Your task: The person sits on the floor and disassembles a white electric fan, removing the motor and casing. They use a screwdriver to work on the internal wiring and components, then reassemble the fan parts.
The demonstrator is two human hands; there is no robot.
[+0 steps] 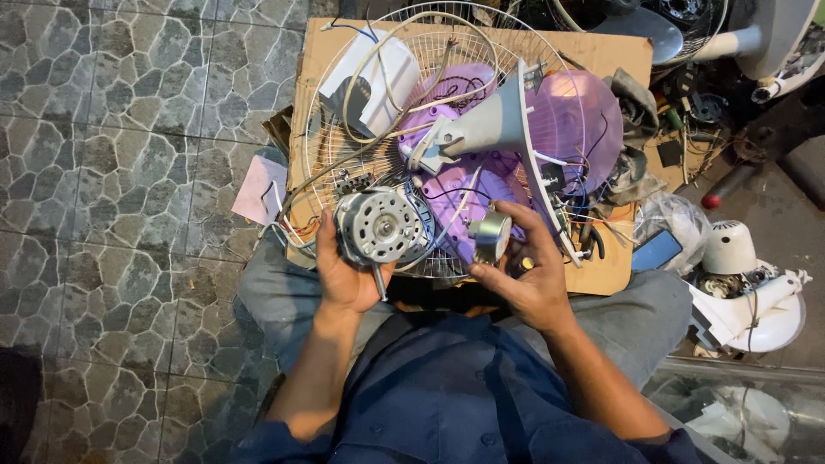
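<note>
Over the lap, a fan motor (379, 226) is gripped in the left hand (344, 273), shaft down; a small metal part (491, 236) is pinched by the right hand (524, 279). Weight and rigidity are likely; its casing is best cradled, wires spared.

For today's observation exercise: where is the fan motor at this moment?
In the head view, the fan motor sits left of centre in the left hand, over the near rim of the white wire fan guard, beside the small metal part in the right hand.

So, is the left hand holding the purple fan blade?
No, the left hand holds a silver fan motor, while the purple fan blade lies on the wire guard.
</note>
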